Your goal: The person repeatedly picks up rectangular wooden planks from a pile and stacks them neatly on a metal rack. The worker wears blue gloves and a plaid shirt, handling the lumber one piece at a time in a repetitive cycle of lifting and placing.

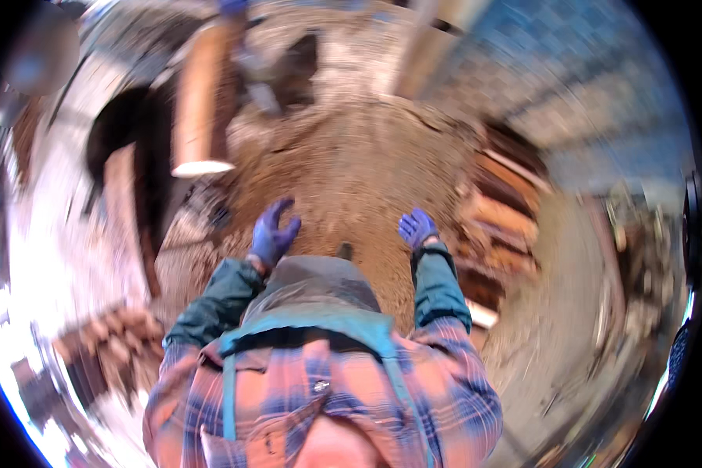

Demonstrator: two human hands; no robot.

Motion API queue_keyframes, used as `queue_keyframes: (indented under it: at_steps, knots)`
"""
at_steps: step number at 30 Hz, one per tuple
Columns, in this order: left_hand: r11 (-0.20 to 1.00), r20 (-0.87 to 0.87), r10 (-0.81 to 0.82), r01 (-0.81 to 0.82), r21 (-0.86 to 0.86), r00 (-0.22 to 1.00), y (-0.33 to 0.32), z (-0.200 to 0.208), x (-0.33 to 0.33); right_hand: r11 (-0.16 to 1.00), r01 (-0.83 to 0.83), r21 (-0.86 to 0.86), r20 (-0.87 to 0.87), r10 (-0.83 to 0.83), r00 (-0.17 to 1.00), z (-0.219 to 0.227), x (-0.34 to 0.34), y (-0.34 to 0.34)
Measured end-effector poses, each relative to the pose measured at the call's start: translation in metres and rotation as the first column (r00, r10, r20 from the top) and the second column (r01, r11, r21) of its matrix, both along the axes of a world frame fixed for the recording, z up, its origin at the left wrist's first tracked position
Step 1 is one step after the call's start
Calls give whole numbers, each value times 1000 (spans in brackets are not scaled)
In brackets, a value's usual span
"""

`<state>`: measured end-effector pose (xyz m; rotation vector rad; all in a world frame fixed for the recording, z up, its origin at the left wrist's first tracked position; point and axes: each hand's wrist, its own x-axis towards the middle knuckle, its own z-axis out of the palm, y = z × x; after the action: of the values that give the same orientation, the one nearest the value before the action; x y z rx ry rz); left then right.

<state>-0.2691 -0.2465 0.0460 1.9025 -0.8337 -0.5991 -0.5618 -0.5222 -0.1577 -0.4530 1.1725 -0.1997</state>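
Observation:
My left hand point(271, 234), in a purple glove, hangs in front of me with fingers apart and nothing in it. Level with it on the other side, my right hand point(418, 228) wears a matching glove; its fingers are stretched out and it too looks unladen. Brown, crumb-strewn ground point(343, 171) lies below both. Nearest the right hand is a stack of split firewood point(499, 207), reddish brown with some pale faces. Beyond the left hand stands or lies a thick length of wood point(199, 101) with a bright end. Motion blur smears the picture.
Left of the thick wood are a dark rounded shape point(121, 129) and a long board point(126, 210). Smaller wood pieces point(117, 343) are piled at the lower left. A post point(420, 58) rises at the top, beside a blue and tan blurred surface point(569, 86).

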Motion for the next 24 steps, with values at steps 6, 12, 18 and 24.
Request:
queue_keyframes:
  at_steps: [6, 12, 18, 24]
  knots:
    - [832, 725, 386, -555, -7, 570, 70, 48, 181, 920, -386, 64, 392, 333, 858, 104, 249, 118]
    - [710, 385, 38, -296, 639, 922, 51, 42, 252, 817, -451, -361, 224, 545, 808, 185, 434, 150]
    - [943, 368, -14, -109, 313, 930, 50, 32, 201, 676, -470, -567, 77, 612, 787, 182, 438, 127]
    - [997, -705, 70, -68, 31, 706, 85, -19, 161, 549, -772, -321, -105, 789, 605, 211, 263, 129]
